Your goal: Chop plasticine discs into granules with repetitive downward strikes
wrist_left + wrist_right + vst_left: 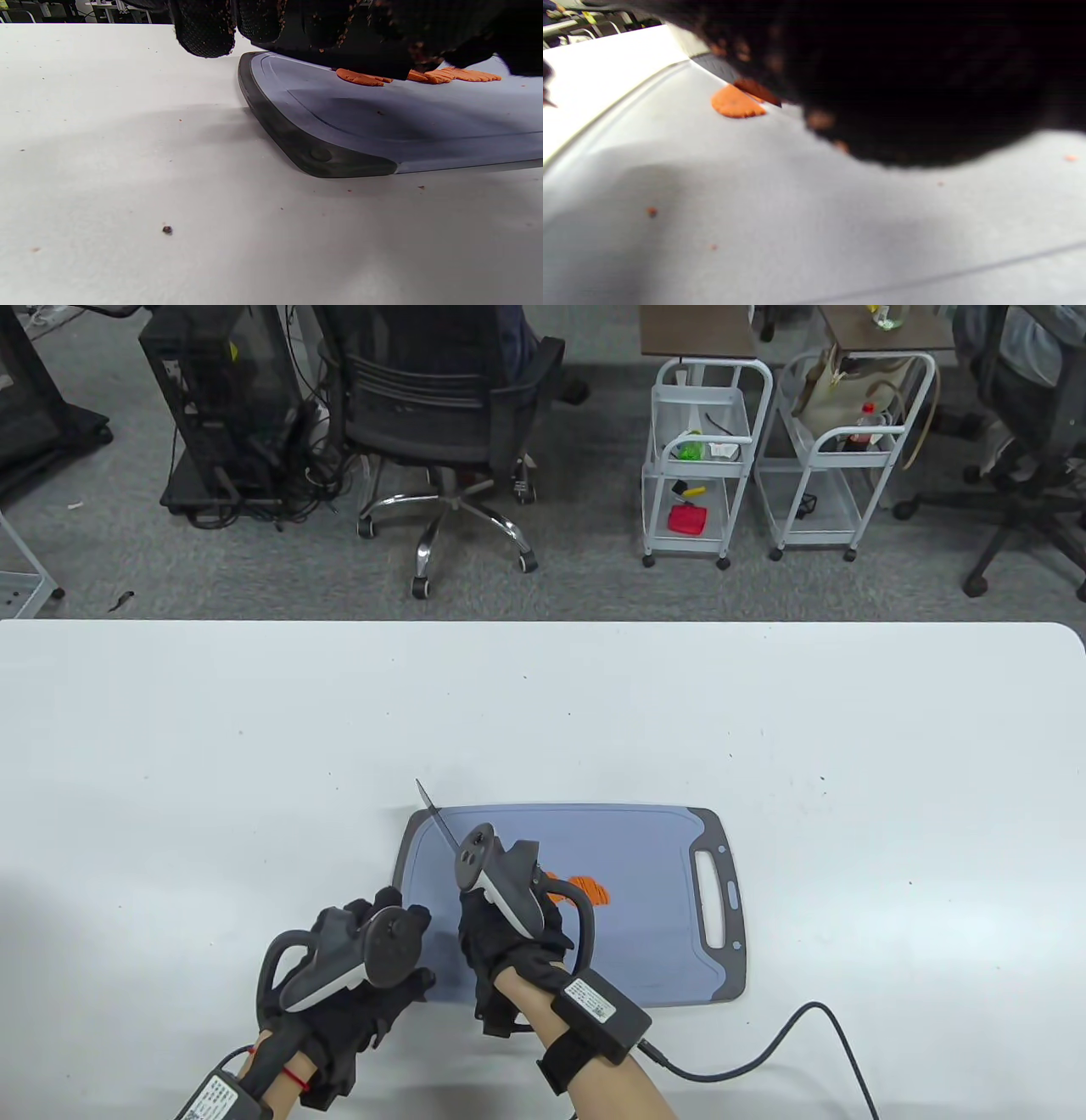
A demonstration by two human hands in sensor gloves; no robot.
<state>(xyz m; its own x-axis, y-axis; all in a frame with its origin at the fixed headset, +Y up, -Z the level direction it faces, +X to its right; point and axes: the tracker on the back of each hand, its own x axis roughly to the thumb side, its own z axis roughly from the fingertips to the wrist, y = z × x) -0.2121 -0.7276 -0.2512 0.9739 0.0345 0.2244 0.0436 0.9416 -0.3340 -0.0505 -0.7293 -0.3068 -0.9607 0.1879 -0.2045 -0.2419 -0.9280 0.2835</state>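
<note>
Two hands work at the tabletop's near edge: the right hand (509,937) grips a knife (437,817), blade raised and pointing far-left, with orange discs (585,889) on the board (670,916) just right of it. The left hand (356,976) rests beside the board, fingers loosely apart.

Right hand (509,937) apparently fisted; left hand (361,984) flat.

Tons of open counter (764,712) beyond and to both sides of the cutting board (653,848), so that's easy passage. On the board, the orange discs (590,889) sit mid-left, the knife (437,814) angles over its far-left corner, and a cable (789,1027) trails across the near-right counter.
</note>
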